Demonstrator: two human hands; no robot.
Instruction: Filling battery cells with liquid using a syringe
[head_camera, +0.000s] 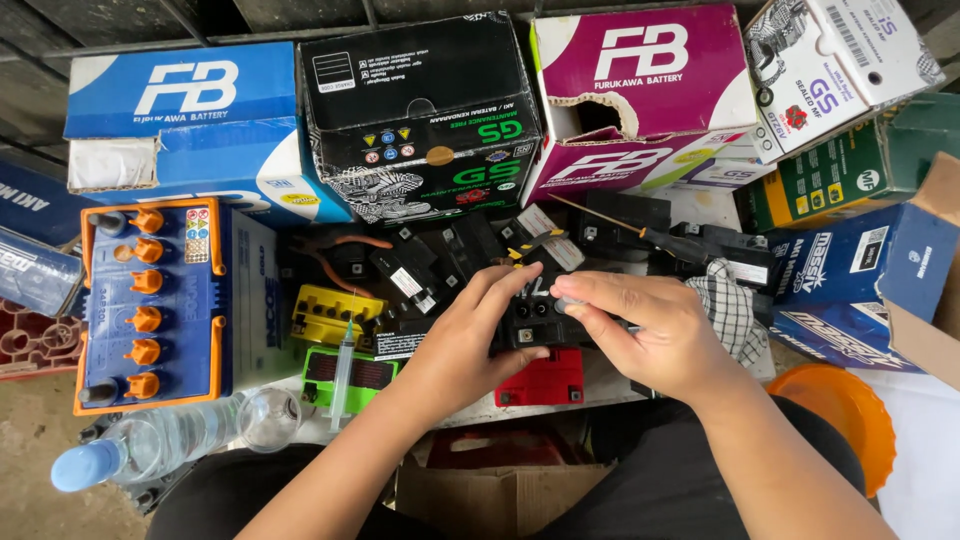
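Both bare forearms reach up to a small black plastic battery (535, 318) on the cluttered counter (600, 375): the left hand (470, 335) curls around its near side, the right hand (640, 330) pinches a small pale part at its top. Its top is not yet closed up, I judge. Left of this battery lie a yellow ribbed cap strip (330, 315) and a clear syringe (343, 375); behind it stand glossy cardboard boxes (420, 110).

Soft, even daylight fills the scene, bright enough that colours read vividly and shadows stay faint. A mild sheen sits on the glossy black box (420, 110), and the clear plastic bottle (160, 445) catches small highlights. Focus is sharp throughout, with wide-angle bending toward the edges and dimmer top corners.
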